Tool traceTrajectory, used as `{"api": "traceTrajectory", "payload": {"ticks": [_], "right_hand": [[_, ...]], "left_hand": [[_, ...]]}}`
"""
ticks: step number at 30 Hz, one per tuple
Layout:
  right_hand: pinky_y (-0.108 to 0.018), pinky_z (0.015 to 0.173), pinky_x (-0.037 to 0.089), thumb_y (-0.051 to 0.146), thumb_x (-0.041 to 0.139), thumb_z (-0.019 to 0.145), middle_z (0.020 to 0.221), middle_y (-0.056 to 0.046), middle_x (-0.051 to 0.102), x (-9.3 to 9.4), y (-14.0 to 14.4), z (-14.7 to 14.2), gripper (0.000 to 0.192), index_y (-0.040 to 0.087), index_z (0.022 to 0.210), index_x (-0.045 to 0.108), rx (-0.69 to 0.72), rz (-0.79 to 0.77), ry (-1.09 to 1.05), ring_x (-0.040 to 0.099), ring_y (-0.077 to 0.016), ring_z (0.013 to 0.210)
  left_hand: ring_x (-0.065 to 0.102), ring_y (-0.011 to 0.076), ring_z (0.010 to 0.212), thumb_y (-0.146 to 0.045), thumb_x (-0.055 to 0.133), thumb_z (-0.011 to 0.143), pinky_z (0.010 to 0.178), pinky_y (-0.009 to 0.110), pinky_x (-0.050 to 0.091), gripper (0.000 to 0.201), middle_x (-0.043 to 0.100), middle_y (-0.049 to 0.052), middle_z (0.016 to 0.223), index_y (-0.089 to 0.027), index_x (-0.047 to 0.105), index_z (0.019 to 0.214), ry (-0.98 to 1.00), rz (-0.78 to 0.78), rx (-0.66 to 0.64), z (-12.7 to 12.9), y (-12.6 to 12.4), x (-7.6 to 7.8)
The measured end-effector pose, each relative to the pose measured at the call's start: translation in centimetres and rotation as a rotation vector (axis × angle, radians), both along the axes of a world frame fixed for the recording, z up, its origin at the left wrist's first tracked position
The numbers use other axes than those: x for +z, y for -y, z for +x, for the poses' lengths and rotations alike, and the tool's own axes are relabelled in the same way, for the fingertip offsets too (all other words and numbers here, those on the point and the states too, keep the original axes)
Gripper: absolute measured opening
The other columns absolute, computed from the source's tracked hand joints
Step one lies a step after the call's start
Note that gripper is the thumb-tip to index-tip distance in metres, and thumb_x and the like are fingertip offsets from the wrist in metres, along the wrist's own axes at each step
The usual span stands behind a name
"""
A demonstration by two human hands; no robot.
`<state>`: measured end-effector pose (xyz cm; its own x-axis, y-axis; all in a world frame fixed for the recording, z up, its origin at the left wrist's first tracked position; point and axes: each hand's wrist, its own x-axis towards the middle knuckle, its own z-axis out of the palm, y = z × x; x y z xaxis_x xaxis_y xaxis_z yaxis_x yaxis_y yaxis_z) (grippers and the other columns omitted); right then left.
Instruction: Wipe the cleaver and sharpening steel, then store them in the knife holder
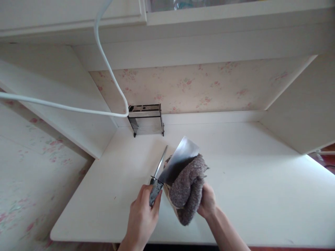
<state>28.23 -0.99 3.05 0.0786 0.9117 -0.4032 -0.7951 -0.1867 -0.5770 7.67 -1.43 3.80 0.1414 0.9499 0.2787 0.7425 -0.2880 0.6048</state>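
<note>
Now my left fingers (146, 194) grip the cleaver (175, 166), slanting toward upper right against the towel (183, 190) my right fingers (206, 198) hold.

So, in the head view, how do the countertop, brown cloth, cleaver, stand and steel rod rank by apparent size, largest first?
1. Countertop
2. Brown cloth
3. Cleaver and stand: too alike to rank, with the cleaver nearer the camera
4. Steel rod
</note>
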Motion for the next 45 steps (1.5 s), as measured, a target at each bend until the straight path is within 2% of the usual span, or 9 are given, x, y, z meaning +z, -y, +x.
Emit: {"api": "traceTrajectory", "payload": {"ticks": [5,8,21,27,32,35,37,41,45], "right_hand": [[-0.042,0.083,0.054,0.03,0.083,0.061,0.093,-0.009,0.072,0.6,-0.6,-1.2,0.053,0.017,0.108,0.06,-0.07,-0.043,0.036,0.069,-0.0279,0.087],[-0.04,0.081,0.055,0.027,0.081,0.063,0.095,-0.009,0.072,0.7,-1.0,-1.1,0.057,0.016,0.114,0.058,-0.124,-0.039,0.074,0.069,-0.0276,0.088],[-0.041,0.076,0.057,0.026,0.08,0.061,0.085,-0.007,0.073,0.9,-3.2,1.8,0.042,0.016,0.098,0.063,-0.21,-0.057,0.075,0.07,-0.0267,0.076],[-0.042,0.084,0.056,0.029,0.074,0.068,0.085,-0.005,0.074,0.6,-5.2,5.5,0.029,0.018,0.093,0.068,-0.227,-0.065,0.05,0.07,-0.0258,0.081],[-0.039,0.096,0.051,0.033,0.064,0.078,0.092,0.0,0.074,-0.1,-5.7,10.5,0.018,0.024,0.094,0.069,-0.403,0.011,0.031,0.069,-0.0213,0.091],[-0.04,0.099,0.049,0.036,0.06,0.081,0.093,0.0,0.074,-1.4,-4.4,11.6,0.02,0.025,0.094,0.07,-0.413,0.029,0.012,0.068,-0.0207,0.095],[-0.042,0.098,0.049,0.041,0.062,0.079,0.09,-0.002,0.074,-2.4,-3.2,11.0,0.021,0.024,0.088,0.071,-0.346,0.03,-0.016,0.067,-0.023,0.098],[-0.044,0.094,0.051,0.047,0.072,0.067,0.083,-0.003,0.074,-3.5,-1.3,7.9,0.027,0.024,0.081,0.073,-0.186,0.009,-0.095,0.068,-0.027,0.097],[-0.042,0.09,0.053,0.048,0.078,0.055,0.069,-0.002,0.072,-3.2,-0.4,4.5,0.028,0.025,0.07,0.072,-0.021,0.013,-0.094,0.069,-0.0284,0.091]], "left_hand": [[0.067,0.0171,0.07,-0.033,0.051,0.092,0.058,0.023,0.049,0.012,0.063,0.003,0.082,-0.022,0.051,0.096,-0.089,0.157,-0.105,0.1,0.2,-0.9],[0.066,0.0159,0.068,-0.031,0.051,0.092,0.059,0.022,0.05,0.011,0.062,0.003,0.08,-0.021,0.051,0.096,-0.087,0.164,-0.134,-0.2,0.4,-0.9],[0.067,0.0166,0.071,-0.026,0.052,0.091,0.063,0.023,0.053,0.012,0.063,0.005,0.085,-0.021,0.049,0.102,-0.097,0.134,-0.204,-1.7,0.9,-1.6],[0.065,0.0149,0.069,-0.025,0.052,0.091,0.062,0.021,0.05,0.01,0.062,0.004,0.082,-0.022,0.051,0.1,-0.06,0.059,-0.202,-2.4,1.4,-1.6],[0.059,0.0117,0.062,-0.032,0.057,0.087,0.059,0.019,0.046,0.013,0.059,0.0,0.072,-0.021,0.054,0.089,0.155,-0.173,-0.069,-3.0,2.0,-1.3],[0.046,0.0076,0.048,-0.042,0.063,0.083,0.045,0.016,0.038,0.024,0.049,-0.006,0.057,-0.02,0.052,0.084,0.484,-0.388,0.076,-2.6,2.1,-0.6],[0.029,0.004,0.036,-0.047,0.062,0.082,0.035,0.014,0.024,0.029,0.037,-0.01,0.048,-0.021,0.05,0.081,0.768,-0.596,0.089,-2.2,2.1,0.0],[0.019,-0.0022,0.03,-0.049,0.063,0.082,0.028,0.012,0.014,0.033,0.045,-0.009,0.059,-0.019,0.051,0.081,1.251,-0.937,-0.108,-1.4,2.2,0.9],[0.024,-0.0021,0.027,-0.052,0.063,0.081,0.025,0.013,0.018,0.038,0.05,-0.006,0.062,-0.016,0.057,0.092,1.465,-1.166,-0.399,-0.2,2.5,0.0]]}}
